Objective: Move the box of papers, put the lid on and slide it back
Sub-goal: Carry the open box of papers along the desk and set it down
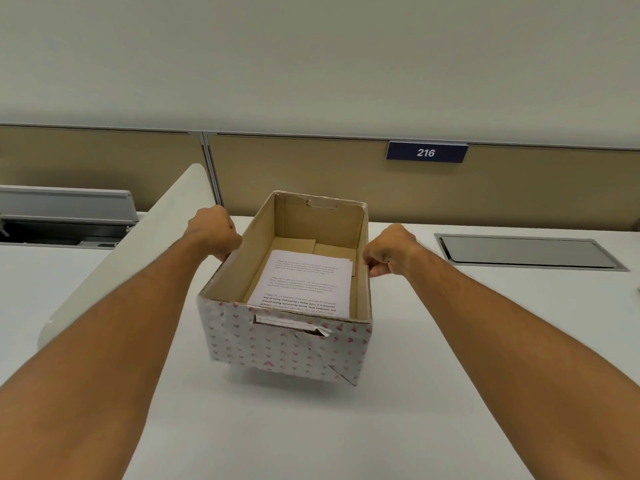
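Both arms reach straight out. The left hand point(216, 233) is curled tight on the left wall of the box point(287, 344), and the right hand point(389, 251) pinches the right wall. The open box sits on the white desk point(311, 427) with papers point(304, 282) inside. A white lid point(138, 251) leans just left.

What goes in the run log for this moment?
phase: moving box | left hand: gripping box left wall | right hand: gripping right wall | papers: inside | lid: not on

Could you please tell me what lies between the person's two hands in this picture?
In the head view, the open cardboard box with printed papers sits between the left hand and right hand, each gripping a side wall.
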`<state>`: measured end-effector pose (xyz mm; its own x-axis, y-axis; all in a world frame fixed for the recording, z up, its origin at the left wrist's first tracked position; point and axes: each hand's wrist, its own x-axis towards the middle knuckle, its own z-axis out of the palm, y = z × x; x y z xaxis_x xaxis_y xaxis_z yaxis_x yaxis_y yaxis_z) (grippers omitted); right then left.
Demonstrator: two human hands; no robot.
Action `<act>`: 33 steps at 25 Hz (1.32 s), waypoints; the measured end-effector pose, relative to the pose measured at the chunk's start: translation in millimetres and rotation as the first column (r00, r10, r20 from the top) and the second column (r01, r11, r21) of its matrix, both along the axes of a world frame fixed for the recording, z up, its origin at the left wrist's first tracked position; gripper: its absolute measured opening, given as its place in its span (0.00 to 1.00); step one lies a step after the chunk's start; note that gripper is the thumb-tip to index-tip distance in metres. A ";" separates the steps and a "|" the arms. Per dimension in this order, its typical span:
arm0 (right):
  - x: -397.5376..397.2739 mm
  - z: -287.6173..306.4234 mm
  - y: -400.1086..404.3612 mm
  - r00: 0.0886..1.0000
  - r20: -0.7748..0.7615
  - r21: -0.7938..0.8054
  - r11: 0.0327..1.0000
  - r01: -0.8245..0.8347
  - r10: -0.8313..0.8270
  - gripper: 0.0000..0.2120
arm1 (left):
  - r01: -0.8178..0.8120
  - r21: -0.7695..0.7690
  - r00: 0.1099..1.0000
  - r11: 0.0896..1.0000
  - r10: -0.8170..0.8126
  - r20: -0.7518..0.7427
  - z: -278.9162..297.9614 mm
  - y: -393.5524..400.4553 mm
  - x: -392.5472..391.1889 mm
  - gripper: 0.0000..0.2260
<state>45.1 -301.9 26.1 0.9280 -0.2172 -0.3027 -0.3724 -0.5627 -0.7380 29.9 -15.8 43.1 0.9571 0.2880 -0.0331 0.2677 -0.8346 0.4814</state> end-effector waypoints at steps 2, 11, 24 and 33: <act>-11.4 6.8 -22.1 1.000 0.000 -0.029 1.000 0.002 -0.002 0.02 | 0.011 0.000 1.000 1.000 -0.011 0.017 5.9 -20.5 -8.8 0.05; -78.6 23.7 -152.4 0.999 0.004 -0.128 0.991 0.046 -0.046 0.04 | 0.074 -0.069 0.997 0.995 -0.072 0.038 6.3 -148.8 -69.7 0.05; -154.8 14.7 -354.5 0.998 0.047 -0.171 0.984 -0.043 0.052 0.06 | -0.077 -0.160 0.996 0.984 0.084 0.039 -10.6 -350.5 -181.4 0.08; -158.0 -6.1 -393.3 0.990 0.124 -0.169 0.985 -0.040 0.062 0.07 | -0.160 -0.134 0.986 0.978 0.166 0.036 -19.9 -390.8 -190.5 0.07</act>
<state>-112.9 -695.2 20.1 0.9679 -0.2060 -0.1441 -0.2484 -0.6970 -0.6727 -160.7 -406.5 23.2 0.8992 0.4360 -0.0367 0.3692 -0.7112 0.5982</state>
